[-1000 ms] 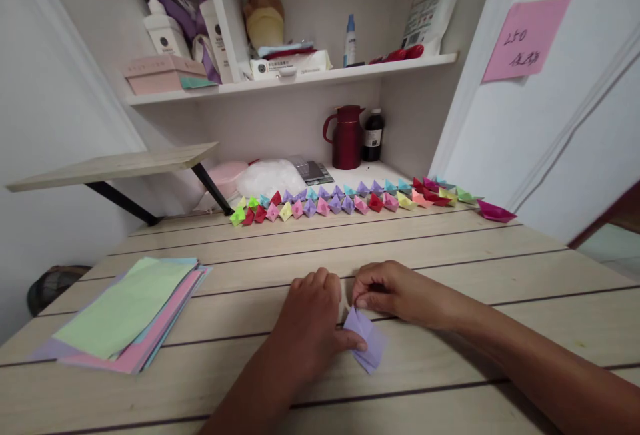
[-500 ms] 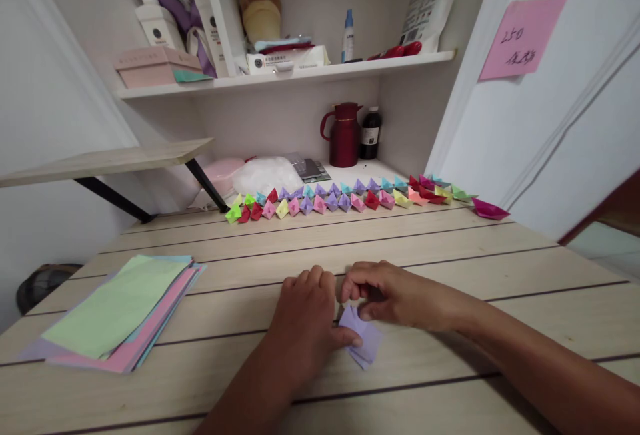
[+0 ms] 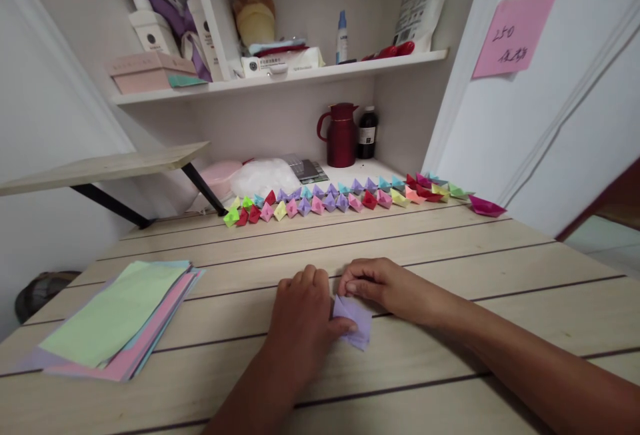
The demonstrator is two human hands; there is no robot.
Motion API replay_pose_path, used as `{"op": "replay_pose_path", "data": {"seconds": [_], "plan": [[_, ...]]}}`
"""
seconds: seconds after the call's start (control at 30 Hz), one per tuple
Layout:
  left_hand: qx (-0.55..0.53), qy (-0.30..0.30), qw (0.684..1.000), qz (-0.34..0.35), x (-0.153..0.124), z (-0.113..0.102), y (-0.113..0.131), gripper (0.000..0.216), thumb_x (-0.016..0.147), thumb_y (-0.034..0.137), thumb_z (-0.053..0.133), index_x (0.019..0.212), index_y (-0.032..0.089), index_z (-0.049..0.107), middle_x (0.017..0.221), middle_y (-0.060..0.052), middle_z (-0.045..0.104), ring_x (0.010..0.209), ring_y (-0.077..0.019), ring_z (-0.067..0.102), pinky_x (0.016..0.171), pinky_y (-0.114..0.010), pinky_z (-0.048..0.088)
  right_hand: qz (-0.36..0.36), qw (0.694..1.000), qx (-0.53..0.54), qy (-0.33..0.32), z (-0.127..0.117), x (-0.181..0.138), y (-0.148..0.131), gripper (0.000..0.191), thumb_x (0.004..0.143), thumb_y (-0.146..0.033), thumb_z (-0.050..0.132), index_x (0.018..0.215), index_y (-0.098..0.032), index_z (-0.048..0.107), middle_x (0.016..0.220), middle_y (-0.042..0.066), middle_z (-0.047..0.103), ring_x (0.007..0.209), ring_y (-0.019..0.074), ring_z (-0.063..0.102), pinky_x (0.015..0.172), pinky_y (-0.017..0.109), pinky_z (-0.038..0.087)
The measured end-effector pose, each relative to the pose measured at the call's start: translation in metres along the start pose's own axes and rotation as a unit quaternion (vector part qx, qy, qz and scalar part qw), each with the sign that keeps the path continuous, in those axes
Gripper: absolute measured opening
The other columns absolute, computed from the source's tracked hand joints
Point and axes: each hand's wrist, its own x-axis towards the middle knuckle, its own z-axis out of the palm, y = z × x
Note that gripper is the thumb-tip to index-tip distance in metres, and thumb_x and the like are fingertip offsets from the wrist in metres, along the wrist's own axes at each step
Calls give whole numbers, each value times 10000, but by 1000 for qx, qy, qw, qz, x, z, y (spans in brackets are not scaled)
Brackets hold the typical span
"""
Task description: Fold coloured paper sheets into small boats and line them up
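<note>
A small folded piece of lilac paper (image 3: pixel 356 320) lies on the wooden table (image 3: pixel 450 268) in front of me. My left hand (image 3: pixel 303 322) is curled, its thumb pressing the paper's left side down. My right hand (image 3: pixel 380 285) has its fingers bent and pressed together on the paper's upper edge. Part of the paper is hidden under both hands.
A stack of coloured paper sheets (image 3: pixel 117 318) lies at the left. A long row of small folded paper boats (image 3: pixel 340 198) runs along the table's far edge. Behind it stand a dark red jug (image 3: pixel 341 135), a brown bottle (image 3: pixel 367 132) and a cluttered shelf (image 3: pixel 280 75). A pink note (image 3: pixel 513 35) hangs at the right.
The lilac paper has been folded smaller and flatter. My right hand's fingers have come down onto its top edge. The view has shifted slightly.
</note>
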Motion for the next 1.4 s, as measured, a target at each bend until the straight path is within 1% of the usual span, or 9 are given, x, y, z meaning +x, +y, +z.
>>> {"op": "replay_pose_path", "data": {"seconds": [0.17, 0.4, 0.57, 0.67, 0.77, 0.9, 1.0, 1.17, 1.4], "plan": [[16, 0, 1000, 1, 1, 2, 2, 467, 710, 587, 672, 873, 181, 509, 980, -56, 585, 955, -264, 551, 765, -376, 360, -11, 999, -31, -3, 2, -1, -3, 126, 829, -288, 619, 860, -188, 689, 851, 25, 652, 819, 166, 594, 760, 271, 455], [33, 10, 999, 9, 1, 2, 2, 498, 667, 583, 713, 873, 179, 510, 978, -57, 586, 947, -269, 557, 757, -381, 377, 10, 1000, 11, 3, 5, 0, 0, 116, 841, -240, 580, 911, -186, 655, 780, -4, 598, 665, 114, 533, 600, 219, 422], [32, 6, 999, 1, 0, 2, 4, 485, 674, 575, 711, 857, 174, 509, 963, -65, 588, 929, -275, 561, 764, -398, 390, 10, 994, -101, 44, 7, 3, -1, 41, 725, -159, 674, 719, -187, 645, 732, -18, 585, 668, 115, 530, 607, 218, 392], [19, 8, 1000, 5, 0, 2, 4, 477, 689, 567, 701, 885, 171, 520, 993, -78, 591, 955, -284, 557, 787, -415, 402, -3, 986, -157, 59, 8, 6, 2, 148, 676, -123, 695, 786, -207, 645, 756, -28, 579, 670, 111, 518, 605, 214, 370], [-23, 13, 999, 35, 2, -1, -4, 401, 758, 473, 670, 990, 179, 528, 1056, -78, 593, 991, -262, 562, 820, -404, 425, -6, 983, -173, 58, 7, 8, 4, 249, 665, -175, 732, 891, -228, 640, 794, -29, 574, 687, 117, 519, 608, 214, 364], [-40, 72, 992, 99, 2, -6, -18, 415, 847, 192, 545, 1252, 233, 463, 1263, -73, 553, 1172, -217, 515, 945, -383, 414, -20, 982, -183, 38, 4, 11, 6, 243, 674, -211, 744, 893, -232, 641, 804, -31, 567, 689, 116, 516, 631, 217, 362], [4, 109, 988, 108, -13, -4, -25, 490, 885, 147, 435, 1364, 245, 406, 1375, -83, 518, 1255, -220, 474, 1028, -431, 363, -35, 983, -178, 25, 1, 13, 8, 249, 673, -230, 752, 897, -233, 645, 781, -39, 562, 671, 112, 509, 631, 217, 359], [47, 27, 991, 123, -57, 11, -16, 669, 892, 232, 476, 1489, 292, 180, 1499, -41, 375, 1400, -252, 294, 1135, -548, 188, -62, 982, -179, 21, 2, 12, 7, 272, 653, -279, 780, 889, -227, 654, 797, -39, 582, 698, 116, 534, 675, 226, 371], [-3, -11, 992, 124, -95, 13, 23, 597, 850, 491, 555, 1400, 323, 399, 1420, -41, 480, 1350, -300, 382, 1081, -613, 288, -69, 976, -205, 19, 18, -15, -15, 198, 681, -189, 717, 871, -208, 664, 827, -13, 598, 760, 142, 566, 734, 263, 407]]}}
